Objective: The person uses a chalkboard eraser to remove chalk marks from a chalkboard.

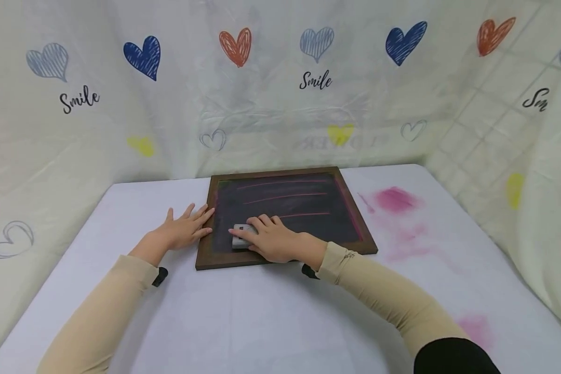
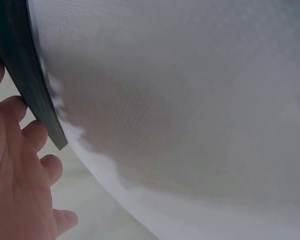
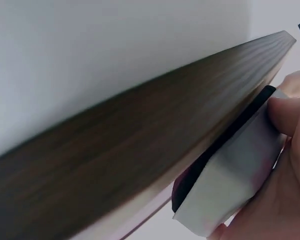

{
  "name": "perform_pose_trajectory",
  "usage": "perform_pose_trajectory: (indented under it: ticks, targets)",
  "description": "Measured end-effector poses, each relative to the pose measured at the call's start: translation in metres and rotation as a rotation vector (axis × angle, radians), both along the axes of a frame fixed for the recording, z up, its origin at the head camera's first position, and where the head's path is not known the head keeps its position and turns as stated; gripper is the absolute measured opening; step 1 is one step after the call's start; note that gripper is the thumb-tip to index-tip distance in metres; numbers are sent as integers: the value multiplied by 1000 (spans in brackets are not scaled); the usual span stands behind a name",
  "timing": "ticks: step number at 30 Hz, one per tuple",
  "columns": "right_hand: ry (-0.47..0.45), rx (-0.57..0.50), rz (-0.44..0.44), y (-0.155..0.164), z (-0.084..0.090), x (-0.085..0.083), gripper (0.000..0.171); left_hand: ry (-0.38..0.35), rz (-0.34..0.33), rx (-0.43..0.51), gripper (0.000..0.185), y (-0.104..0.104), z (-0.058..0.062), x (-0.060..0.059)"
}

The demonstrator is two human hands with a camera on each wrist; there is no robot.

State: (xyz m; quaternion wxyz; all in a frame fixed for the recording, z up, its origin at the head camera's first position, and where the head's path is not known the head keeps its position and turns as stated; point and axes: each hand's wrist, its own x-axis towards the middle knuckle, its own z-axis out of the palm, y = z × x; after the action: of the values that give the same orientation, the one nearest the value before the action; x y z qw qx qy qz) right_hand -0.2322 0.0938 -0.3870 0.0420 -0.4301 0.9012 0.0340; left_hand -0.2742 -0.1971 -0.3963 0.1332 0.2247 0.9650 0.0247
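A wood-framed chalkboard (image 1: 350, 215) lies flat on the white table (image 1: 243, 311), with three pink chalk lines across it. My right hand (image 1: 271, 240) grips a grey eraser (image 1: 240, 236) and presses it on the board's near left area. In the right wrist view the eraser (image 3: 230, 185) sits against the board frame (image 3: 140, 150) under my fingers (image 3: 290, 115). My left hand (image 1: 184, 228) lies flat with spread fingers against the frame's left edge; the left wrist view shows those fingers (image 2: 20, 165) beside the dark frame (image 2: 25, 75).
Pink chalk smudges (image 1: 395, 200) stain the table right of the board, and another smudge (image 1: 477, 327) lies near my right sleeve. A white sheet with hearts and "Smile" lettering (image 1: 315, 80) hangs round the table's back and sides.
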Motion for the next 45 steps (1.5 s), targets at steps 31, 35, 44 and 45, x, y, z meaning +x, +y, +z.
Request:
perform_pose_trajectory:
  ticks: [31,35,44,45]
  targets:
    - [-17,-105,-49,87,-1,-3,58,-8,2,29,72,-3,-3,3]
    - [-24,-61,-19,40,0,-4,58,-12,0,28,72,-2,-1,3]
    - [2,6,-21,-16,3,0,57,-6,11,-21,70,1,1,4]
    - [3,7,-16,-17,4,-1,58,-6,16,-20,70,0,1,5]
